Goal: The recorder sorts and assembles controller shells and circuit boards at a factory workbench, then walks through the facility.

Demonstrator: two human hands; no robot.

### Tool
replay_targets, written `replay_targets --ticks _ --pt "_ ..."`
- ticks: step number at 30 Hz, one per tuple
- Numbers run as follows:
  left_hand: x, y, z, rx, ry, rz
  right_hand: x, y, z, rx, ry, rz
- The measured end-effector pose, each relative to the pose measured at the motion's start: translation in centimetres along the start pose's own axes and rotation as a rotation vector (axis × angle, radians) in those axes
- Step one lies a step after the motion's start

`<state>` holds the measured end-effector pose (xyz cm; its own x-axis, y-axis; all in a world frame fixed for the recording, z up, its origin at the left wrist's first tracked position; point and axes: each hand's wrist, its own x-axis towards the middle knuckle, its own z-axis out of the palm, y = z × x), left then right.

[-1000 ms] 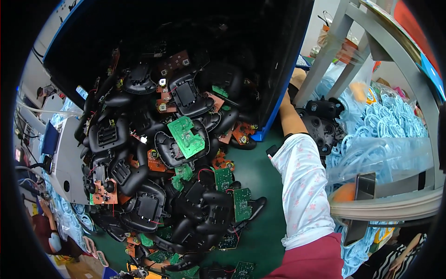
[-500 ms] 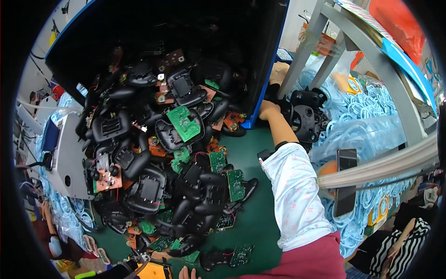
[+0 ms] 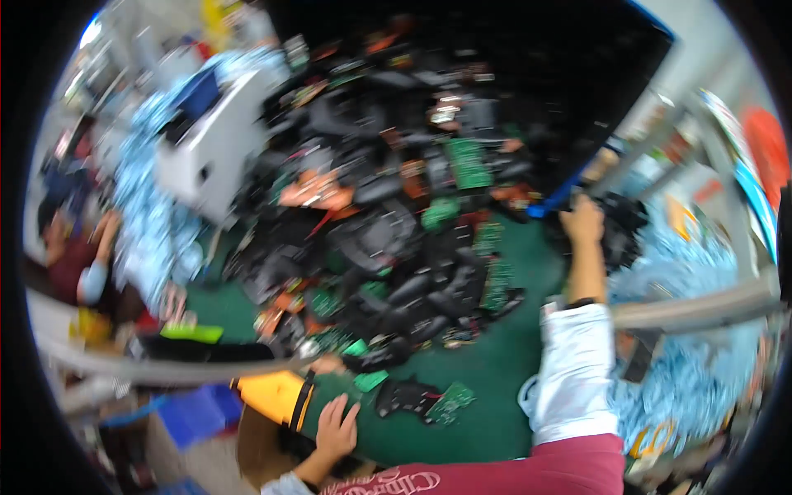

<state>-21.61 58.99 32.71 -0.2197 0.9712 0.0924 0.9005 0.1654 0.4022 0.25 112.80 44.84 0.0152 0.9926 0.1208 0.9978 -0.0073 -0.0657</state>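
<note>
left hand [image 3: 337, 429] flat on table [image 3: 495, 429], lower middle, grip loose, fingers spread; right hand [image 3: 583, 221] (blurred, can't tell grip) beside black controllers [image 3: 622, 233], right of frame.

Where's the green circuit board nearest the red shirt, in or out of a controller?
Out: the green circuit board lies on the green tabletop, right of the black game controller shell.

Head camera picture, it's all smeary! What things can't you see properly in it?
All in the head view:
Right hand: blur hides its fingertips, so I can't tell whether it grips anything.
Black, blue-edged box: deep shadow hides its far inside.
Heap of black plastic controller shells: blur and overlap hide many single pieces.
Pale cloth left sleeve: the lower edge cuts it off.
</note>
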Motion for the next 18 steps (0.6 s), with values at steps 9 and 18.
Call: replay_targets --ticks 9,18 --pt "-0.7 -0.6 0.0 -0.098 -0.015 0.033 2.6 5.1 7.1 -0.146 -0.322 -0.043" --pt "-1.3 -0.1 0.3 -0.083 0.048 0.025 -1.0 1.8 3.9 -0.098 -0.087 -0.125"
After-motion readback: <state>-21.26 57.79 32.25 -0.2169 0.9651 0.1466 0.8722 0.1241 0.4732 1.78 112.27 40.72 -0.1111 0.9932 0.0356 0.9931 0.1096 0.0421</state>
